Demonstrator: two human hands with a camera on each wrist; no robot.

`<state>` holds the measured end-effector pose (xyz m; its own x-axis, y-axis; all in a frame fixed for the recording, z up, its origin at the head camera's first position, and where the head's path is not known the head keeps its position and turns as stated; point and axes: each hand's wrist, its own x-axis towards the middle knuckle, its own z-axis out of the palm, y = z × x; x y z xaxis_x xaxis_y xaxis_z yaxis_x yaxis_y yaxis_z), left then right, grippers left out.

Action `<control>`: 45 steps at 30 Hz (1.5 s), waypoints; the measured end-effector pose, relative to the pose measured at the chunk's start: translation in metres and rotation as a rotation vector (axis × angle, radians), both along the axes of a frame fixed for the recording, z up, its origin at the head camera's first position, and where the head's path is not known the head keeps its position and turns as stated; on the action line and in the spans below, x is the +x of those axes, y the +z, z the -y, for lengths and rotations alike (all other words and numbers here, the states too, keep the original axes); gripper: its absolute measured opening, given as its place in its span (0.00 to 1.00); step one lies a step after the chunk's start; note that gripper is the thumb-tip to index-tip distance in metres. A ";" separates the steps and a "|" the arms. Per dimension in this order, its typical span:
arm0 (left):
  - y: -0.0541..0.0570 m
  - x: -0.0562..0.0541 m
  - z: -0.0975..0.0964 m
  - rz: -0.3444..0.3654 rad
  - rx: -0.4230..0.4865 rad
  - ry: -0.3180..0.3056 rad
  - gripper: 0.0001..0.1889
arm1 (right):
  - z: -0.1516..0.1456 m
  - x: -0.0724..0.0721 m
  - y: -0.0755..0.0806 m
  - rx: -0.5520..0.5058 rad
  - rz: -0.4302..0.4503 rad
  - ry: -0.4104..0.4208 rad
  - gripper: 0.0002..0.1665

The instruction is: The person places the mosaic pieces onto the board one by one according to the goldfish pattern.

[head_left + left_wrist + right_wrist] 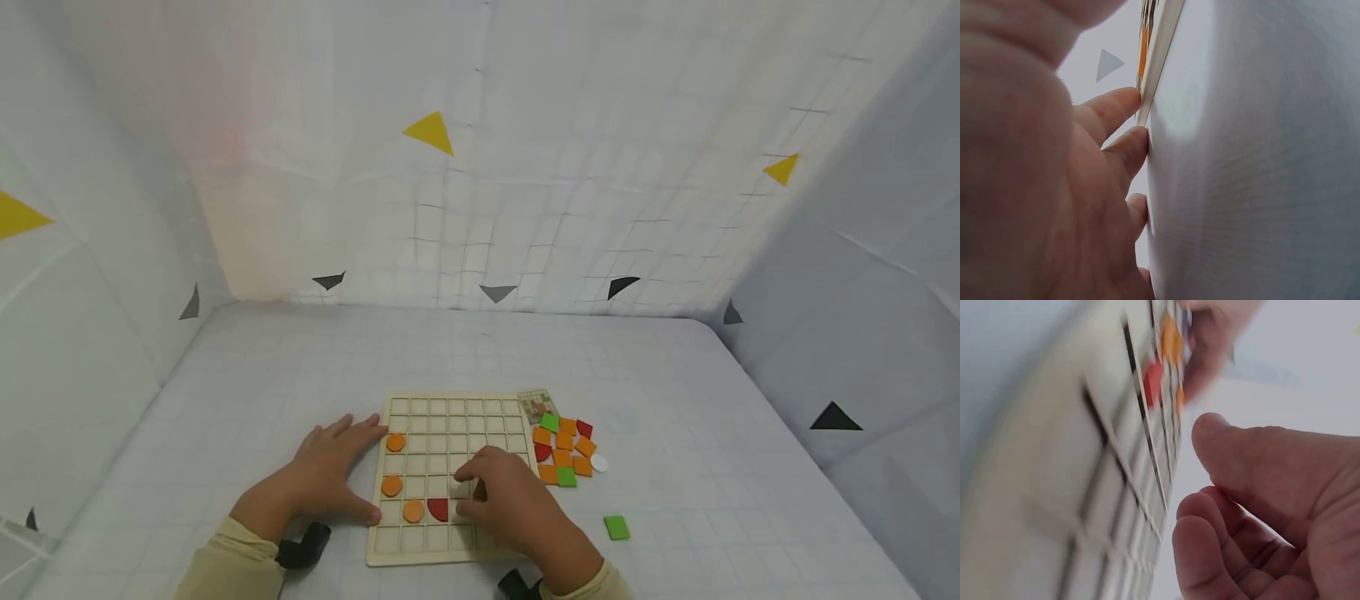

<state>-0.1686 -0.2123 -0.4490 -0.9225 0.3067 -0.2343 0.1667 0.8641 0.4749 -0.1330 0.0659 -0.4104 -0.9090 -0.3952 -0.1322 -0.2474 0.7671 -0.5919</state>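
Note:
A pale wooden grid board (420, 546) lies on the table. My left hand (326, 471) spreads along its left edge, the thumb near the lower corner and fingertips (1129, 97) touching the rim in the left wrist view. Over the board's lower right cells hovers my right hand (517, 504); its thumb and fingers are bent and apart, with nothing between them in the right wrist view. Just left of those fingertips sits a red quarter-circle tile (438, 509) in a cell. Beside it is an orange disc (413, 511), with another orange disc (392, 486) and a third orange disc (396, 442) up the left column.
Right of the board lie several loose orange square tiles (564, 441), green tiles (566, 477), red pieces (543, 452) and a white disc (598, 462). A small patterned card (536, 404) touches the top right corner. One green tile (617, 527) lies apart, nearer the front.

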 end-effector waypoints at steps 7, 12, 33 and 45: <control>-0.002 0.000 0.002 -0.002 0.008 -0.011 0.64 | -0.057 -0.007 0.004 -0.022 -0.050 -0.237 0.13; -0.001 0.001 0.001 -0.002 0.012 -0.010 0.64 | -0.100 -0.013 0.001 0.097 0.009 -0.439 0.18; 0.001 0.000 0.001 -0.001 0.031 -0.019 0.65 | -0.140 -0.036 -0.025 0.185 0.137 -0.631 0.30; -0.003 0.000 0.002 0.002 0.000 -0.017 0.65 | -0.139 -0.021 -0.013 -0.112 0.048 -0.477 0.20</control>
